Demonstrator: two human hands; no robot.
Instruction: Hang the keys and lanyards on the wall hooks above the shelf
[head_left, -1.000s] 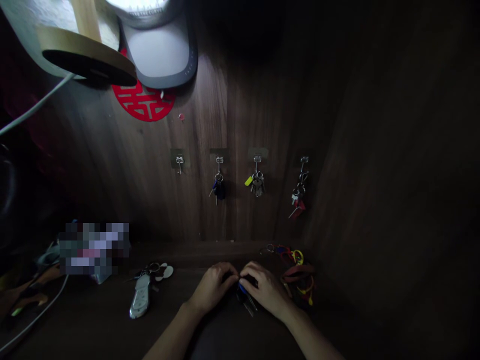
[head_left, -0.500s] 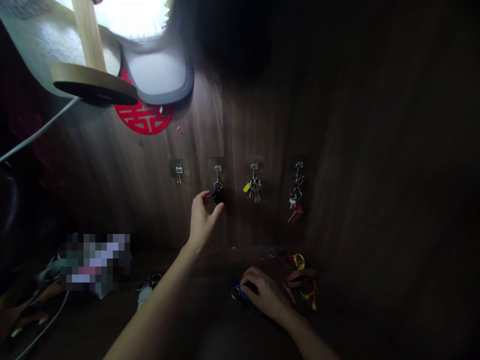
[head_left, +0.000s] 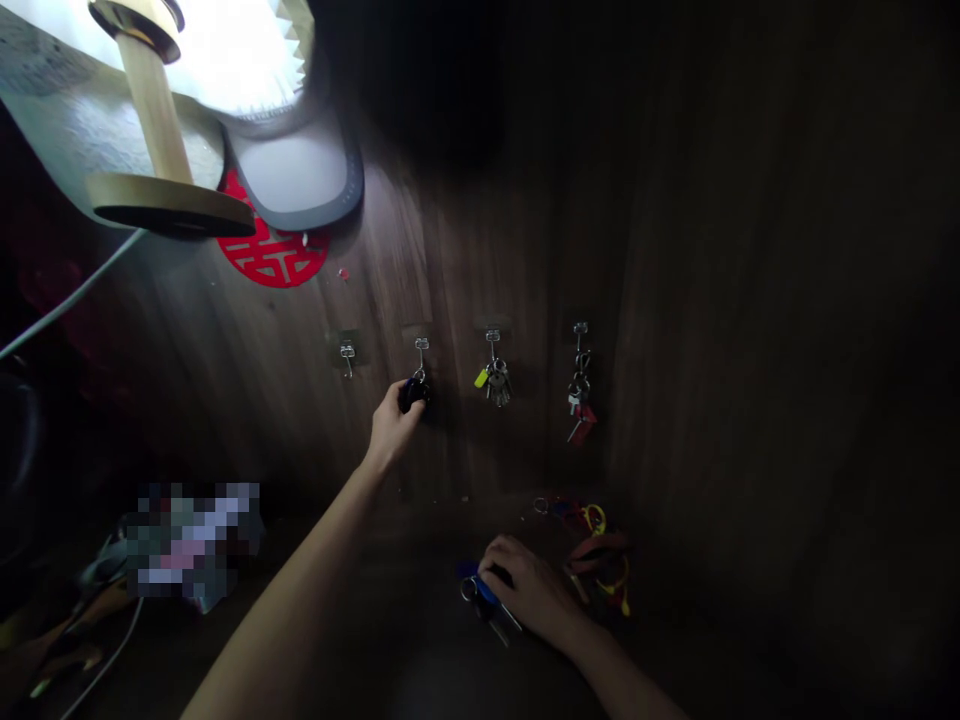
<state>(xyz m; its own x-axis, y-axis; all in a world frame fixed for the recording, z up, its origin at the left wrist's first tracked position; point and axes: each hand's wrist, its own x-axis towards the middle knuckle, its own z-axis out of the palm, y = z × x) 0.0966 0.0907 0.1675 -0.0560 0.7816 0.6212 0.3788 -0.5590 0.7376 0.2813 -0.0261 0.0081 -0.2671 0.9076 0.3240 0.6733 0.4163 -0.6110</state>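
Observation:
My left hand point(head_left: 392, 428) is closed around a dark bunch of keys point(head_left: 415, 392), whose ring still hangs from the second wall hook point(head_left: 421, 345). Low in the view, my right hand point(head_left: 521, 578) pinches a key ring with blue tags and keys point(head_left: 484, 592) at the surface below the wall. Silver keys with a yellow-green tag point(head_left: 497, 382) hang on the third hook. From the fourth hook hangs another bunch with a red piece point(head_left: 581, 415). The leftmost hook point(head_left: 347, 355) carries nothing.
A lit lamp with a wooden stem point(head_left: 156, 110) fills the upper left. Behind it are a grey-white rounded object point(head_left: 296, 175) and a red cut-out point(head_left: 277, 258). Red, yellow and brown cords point(head_left: 604, 550) lie right of my right hand. A blurred-out item point(head_left: 195, 545) lies left.
My left hand has closed from open onto the dark keys at the second hook. In my right hand the blue-tagged keys now show more. The whole view has shifted slightly.

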